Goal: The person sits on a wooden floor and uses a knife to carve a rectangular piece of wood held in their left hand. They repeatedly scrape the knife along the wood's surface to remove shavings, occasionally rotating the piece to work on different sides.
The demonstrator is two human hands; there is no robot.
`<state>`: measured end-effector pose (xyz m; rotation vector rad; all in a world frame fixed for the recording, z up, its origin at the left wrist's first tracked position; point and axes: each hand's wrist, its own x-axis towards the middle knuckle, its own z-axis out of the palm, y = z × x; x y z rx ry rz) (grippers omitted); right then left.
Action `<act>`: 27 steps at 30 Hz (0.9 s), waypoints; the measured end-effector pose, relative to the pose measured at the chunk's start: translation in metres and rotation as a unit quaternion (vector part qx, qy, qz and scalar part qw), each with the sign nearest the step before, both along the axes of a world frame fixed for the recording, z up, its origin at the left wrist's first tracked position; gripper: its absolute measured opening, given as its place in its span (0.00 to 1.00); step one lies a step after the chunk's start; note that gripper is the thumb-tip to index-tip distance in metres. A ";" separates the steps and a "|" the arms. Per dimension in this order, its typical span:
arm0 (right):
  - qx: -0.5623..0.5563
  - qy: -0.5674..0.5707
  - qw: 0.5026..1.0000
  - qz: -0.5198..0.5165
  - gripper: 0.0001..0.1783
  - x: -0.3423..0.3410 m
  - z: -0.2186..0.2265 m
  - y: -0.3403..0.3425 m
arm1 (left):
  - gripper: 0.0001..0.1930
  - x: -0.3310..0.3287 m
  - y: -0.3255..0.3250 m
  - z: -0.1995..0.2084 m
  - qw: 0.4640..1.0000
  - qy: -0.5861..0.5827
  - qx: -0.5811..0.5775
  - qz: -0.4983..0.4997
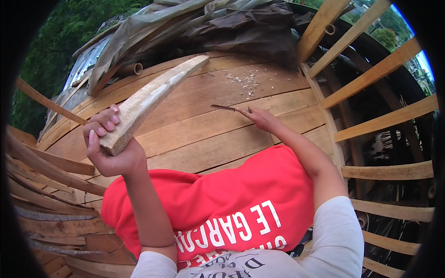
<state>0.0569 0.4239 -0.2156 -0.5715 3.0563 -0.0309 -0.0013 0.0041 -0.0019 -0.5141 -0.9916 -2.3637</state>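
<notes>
My left hand (pixel 121 156) is closed around the thick end of a long, tapering piece of wood (pixel 155 95). The wood is raised at a slant, its narrow tip toward the far side, and a paler strip runs along its face. Lower and to the right, my right hand (pixel 263 118) grips a slim, dark-bladed knife (pixel 223 107), whose handle is mostly hidden by my fingers. The blade points left, just over the floorboards and apart from the wood. Pale wood shavings (pixel 245 83) lie scattered on the boards beyond the knife.
A plank floor (pixel 208 134) spreads around me. Wooden slats (pixel 380 120) form a railing on the right, and more slats (pixel 55 171) stand on the left. Crumpled plastic sheeting (pixel 232 28) covers the far edge. Red cloth (pixel 222 190) lies over my lap.
</notes>
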 end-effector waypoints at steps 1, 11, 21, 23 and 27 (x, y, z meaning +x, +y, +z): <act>0.014 -0.015 1.000 -0.017 0.48 -0.002 0.000 -0.002 | 0.07 0.001 -0.001 0.000 1.000 -0.001 -0.001 0.001; 0.045 0.020 0.995 -0.090 0.47 0.016 -0.009 0.028 | 0.06 0.001 0.000 0.001 1.000 -0.005 0.001 0.010; 0.075 0.089 0.971 -0.210 0.46 0.024 -0.009 0.038 | 0.07 0.001 -0.001 0.000 1.000 0.006 -0.006 0.010; 0.057 0.083 0.992 -0.071 0.44 0.025 -0.009 0.032 | 0.07 0.001 -0.001 0.001 1.000 0.005 -0.003 0.012; 0.081 0.096 0.992 -0.022 0.43 0.023 -0.006 0.028 | 0.07 0.002 0.001 0.001 1.000 0.002 0.002 0.009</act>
